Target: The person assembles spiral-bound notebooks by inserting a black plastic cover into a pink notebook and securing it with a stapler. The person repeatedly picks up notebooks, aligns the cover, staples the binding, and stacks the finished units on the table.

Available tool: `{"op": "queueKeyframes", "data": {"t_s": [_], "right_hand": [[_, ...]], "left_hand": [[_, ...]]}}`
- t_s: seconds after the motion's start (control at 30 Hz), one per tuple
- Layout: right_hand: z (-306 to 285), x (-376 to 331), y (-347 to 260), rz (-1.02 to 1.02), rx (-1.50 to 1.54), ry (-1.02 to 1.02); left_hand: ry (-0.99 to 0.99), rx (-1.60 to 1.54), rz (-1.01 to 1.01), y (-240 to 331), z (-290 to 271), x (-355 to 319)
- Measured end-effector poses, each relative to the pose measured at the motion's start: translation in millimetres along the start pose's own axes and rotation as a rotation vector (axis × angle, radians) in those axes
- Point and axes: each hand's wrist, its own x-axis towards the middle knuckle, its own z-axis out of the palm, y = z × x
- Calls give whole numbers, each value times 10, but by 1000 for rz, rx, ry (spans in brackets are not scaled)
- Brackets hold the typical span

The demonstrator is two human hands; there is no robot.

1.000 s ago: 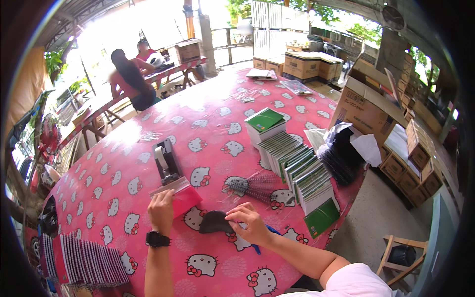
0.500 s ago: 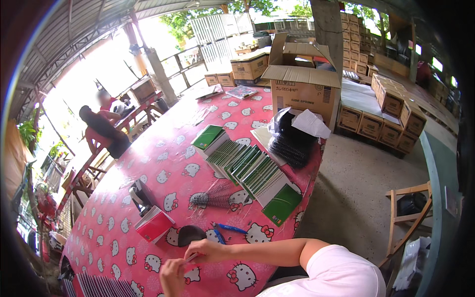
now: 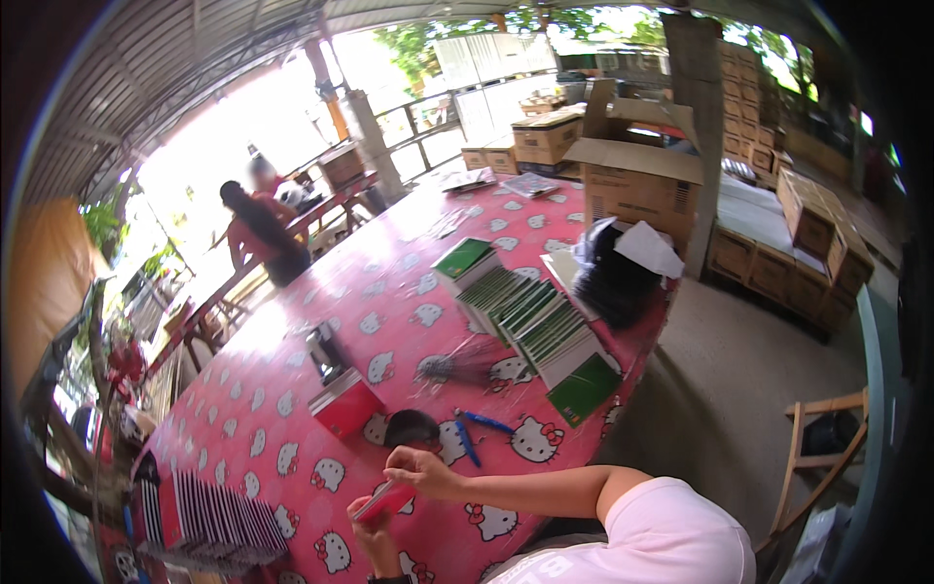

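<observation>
The red booklet (image 3: 391,498) is held up above the near part of the desk (image 3: 302,526), close before the person's body. The fingers of the left hand (image 3: 373,535) are bent nearly closed around its lower end. The fingers of the right hand (image 3: 425,472) are half curled at its upper edge; because this area is small and blurred, I cannot tell if they pinch the edge or only touch it.

The main danger, I think, is in this grip. If the left fingers become loose while the right ones press, the booklet could turn or slip down, and its cover could bend. Too strong a pull at one corner might also crease it.

Second, the dark rounded piece (image 3: 413,428) lies just beyond the right hand, and the blue tool (image 3: 473,437) is near it, so a careless forearm could push them. The stack of red notebooks (image 3: 347,403) is also near; a wide movement of the hands might knock it out of line.
</observation>
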Motion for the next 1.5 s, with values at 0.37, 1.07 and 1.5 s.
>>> {"op": "queueKeyframes", "data": {"t_s": [0.37,1.07,1.5], "right_hand": [[-222,132,-198,-27,-373,-17],[-1859,963,-326,68,-1409,147],[-1804,1081,-986,-382,-1037,452]], "left_hand": [[-26,983,554,584,361,-84],[-45,961,447,732,225,244],[93,880,529,597,150,303]]}}
